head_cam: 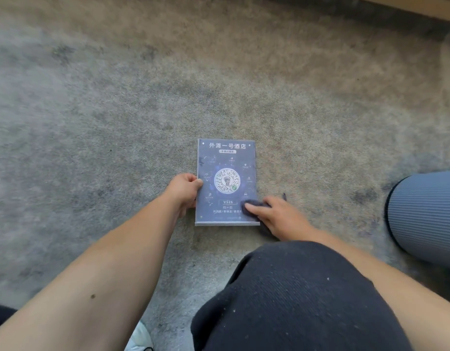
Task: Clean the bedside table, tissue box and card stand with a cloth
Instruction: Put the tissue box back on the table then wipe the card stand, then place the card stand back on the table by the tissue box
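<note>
A dark blue card stand [226, 171] with white print and a round code in its middle lies flat on the carpet. My left hand [184, 192] grips its left edge, thumb on the face. My right hand [277, 215] presses a small dark grey cloth [253, 205] onto the card's lower right corner. Most of the cloth is hidden under my fingers. The bedside table and the tissue box are not in view.
Worn grey-beige carpet [117, 110] fills the view. A ribbed grey round bin [426, 216] stands at the right edge. My knee in dark trousers [294, 300] is in the foreground. A wooden edge [421, 6] runs along the top right.
</note>
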`<state>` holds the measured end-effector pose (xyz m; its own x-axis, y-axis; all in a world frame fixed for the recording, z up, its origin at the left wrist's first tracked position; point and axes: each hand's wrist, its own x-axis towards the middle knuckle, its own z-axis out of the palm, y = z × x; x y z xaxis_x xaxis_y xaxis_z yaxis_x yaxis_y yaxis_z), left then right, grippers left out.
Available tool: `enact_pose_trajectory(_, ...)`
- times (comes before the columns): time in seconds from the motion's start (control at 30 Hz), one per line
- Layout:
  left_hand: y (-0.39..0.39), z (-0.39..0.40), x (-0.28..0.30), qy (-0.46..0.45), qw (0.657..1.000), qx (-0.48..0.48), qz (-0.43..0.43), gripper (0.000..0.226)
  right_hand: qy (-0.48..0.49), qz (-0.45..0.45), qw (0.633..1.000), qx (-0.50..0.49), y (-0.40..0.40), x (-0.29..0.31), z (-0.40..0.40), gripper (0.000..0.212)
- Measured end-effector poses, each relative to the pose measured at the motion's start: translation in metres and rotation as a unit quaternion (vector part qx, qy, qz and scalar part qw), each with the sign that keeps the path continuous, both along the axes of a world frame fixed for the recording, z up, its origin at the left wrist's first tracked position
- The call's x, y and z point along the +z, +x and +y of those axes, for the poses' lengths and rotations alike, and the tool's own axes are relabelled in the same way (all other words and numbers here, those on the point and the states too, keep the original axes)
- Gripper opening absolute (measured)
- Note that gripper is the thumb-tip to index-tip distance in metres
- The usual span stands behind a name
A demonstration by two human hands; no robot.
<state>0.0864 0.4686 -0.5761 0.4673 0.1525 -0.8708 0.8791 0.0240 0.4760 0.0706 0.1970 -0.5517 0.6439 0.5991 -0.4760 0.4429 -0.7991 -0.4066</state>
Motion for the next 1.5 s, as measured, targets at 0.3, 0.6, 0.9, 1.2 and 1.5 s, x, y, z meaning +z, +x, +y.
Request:
enact_pose_trajectory(0.3,0.0,0.0,0.004,0.0,1.0,-0.007,-0.007,0.017,0.023,0.0,0.992,-0.128,-0.01,0.025,-0.002,0.037)
enact_pose_trajectory(0.6,-0.001,-0.004,0.006,0.003,1.0,-0.001,-0.014,0.022,0.104,-0.168,0.974,0.112,-0.042,0.021,0.113,0.039)
enact_pose_trajectory(0.9,-0.001,-0.001,0.003,0.0,1.0,-0.008,-0.015,0.019,0.115,-0.22,0.965,0.087,-0.053,-0.004,0.045,0.055)
enact_pose_trajectory(1.2,-0.001,0.001,0.009,-0.028,1.0,-0.003,-0.002,0.018,0.065,-0.031,0.942,-0.328,-0.015,0.008,-0.019,0.033)
enact_pose_trajectory(1.5,0.001,0.0,0.024,-0.049,0.998,0.015,0.02,0.016,0.191,0.279,0.745,-0.575,0.031,0.002,0.045,0.021)
